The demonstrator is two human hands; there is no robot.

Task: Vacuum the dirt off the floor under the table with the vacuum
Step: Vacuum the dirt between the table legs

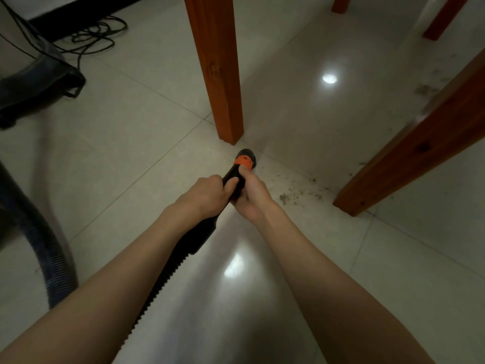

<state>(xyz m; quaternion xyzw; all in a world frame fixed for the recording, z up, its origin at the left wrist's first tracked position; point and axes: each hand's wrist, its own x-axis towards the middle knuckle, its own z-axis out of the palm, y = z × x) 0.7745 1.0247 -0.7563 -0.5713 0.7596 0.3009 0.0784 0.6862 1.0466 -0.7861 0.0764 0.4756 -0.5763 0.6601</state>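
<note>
Two bare forearms reach forward from the bottom edge, meeting over one black vacuum nozzle (237, 177) with an orange collar near its tip. The left hand (207, 195) wraps over the nozzle from above, fingers curled round it; the right hand (250, 195) holds it from the side, its thumb lying up by the collar. One ribbed hose (162, 279) runs back between the arms, and a second stretch of hose (49, 261) curves at the left, likely the same one. The tip sits close to the floor (131, 153) just beside the nearest of four wooden bench legs (220, 74). Dirt (291, 197) is scattered right of the hands, with another patch (426, 90) farther back. The vacuum body (34, 82), blurred, stands far left beside tangled cables (97, 35).
</note>
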